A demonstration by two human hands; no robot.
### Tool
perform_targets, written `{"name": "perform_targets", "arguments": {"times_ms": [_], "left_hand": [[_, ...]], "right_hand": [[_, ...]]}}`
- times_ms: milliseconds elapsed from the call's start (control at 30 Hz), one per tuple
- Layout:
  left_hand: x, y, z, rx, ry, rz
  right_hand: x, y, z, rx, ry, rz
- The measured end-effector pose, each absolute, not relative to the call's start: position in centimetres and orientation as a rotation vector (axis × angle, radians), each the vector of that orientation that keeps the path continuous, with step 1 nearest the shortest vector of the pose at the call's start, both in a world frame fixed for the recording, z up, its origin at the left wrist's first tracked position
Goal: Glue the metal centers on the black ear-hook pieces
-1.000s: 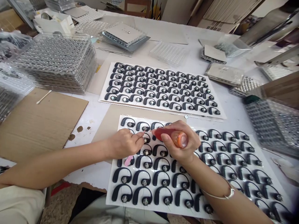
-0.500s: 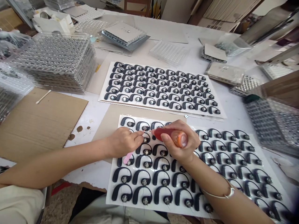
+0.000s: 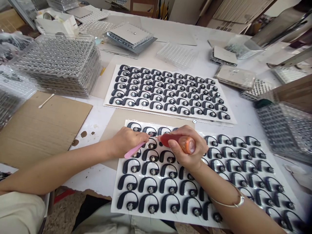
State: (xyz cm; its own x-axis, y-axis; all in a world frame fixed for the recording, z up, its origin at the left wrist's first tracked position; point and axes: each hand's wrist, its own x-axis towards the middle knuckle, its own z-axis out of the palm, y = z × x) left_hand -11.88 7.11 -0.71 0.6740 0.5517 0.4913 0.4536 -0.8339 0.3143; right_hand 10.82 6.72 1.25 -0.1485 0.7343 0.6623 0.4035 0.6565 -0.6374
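The white tabletop (image 3: 91,130) carries two large white sheets, each set out in rows of small black hook-shaped pieces. The nearer sheet (image 3: 136,218) lies directly under both forearms; the farther sheet (image 3: 170,112) lies just beyond it. To the left stands a tall stack of clear plastic trays (image 3: 56,65), and below that stack lies a piece of brown cardboard (image 3: 36,136) with a cotton swab (image 3: 46,101) on it.

Each black piece (image 3: 128,182) on the nearer sheet curves over a round metal centre (image 3: 130,205) and lies flat and glossy under a clear film.

The right hand (image 3: 186,148) is closed around a translucent red bottle (image 3: 174,140) with an orange end, its narrow tip pointing left. The left hand (image 3: 128,142) is pinched closed on a slim pink stick (image 3: 134,150), its fingertips (image 3: 146,137) just beside the bottle's tip, above the nearer sheet's top rows.
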Motion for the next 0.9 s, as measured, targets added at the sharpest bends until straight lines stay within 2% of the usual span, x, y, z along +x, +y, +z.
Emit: {"name": "perform_targets", "arguments": {"times_ms": [133, 500, 900], "left_hand": [[-12.1, 7.4, -0.8, 2.552, 0.813, 0.955], [-12.3, 8.0, 0.1, 2.167, 0.859, 0.784], [-12.3, 8.1, 0.4, 2.072, 0.886, 0.776]], "right_hand": [[10.8, 6.8, 1.2, -0.903, -1.773, 0.374], [10.6, 6.8, 1.0, -0.86, -1.795, 0.354], [10.4, 6.7, 1.0, -0.854, -1.825, 0.338]]}}
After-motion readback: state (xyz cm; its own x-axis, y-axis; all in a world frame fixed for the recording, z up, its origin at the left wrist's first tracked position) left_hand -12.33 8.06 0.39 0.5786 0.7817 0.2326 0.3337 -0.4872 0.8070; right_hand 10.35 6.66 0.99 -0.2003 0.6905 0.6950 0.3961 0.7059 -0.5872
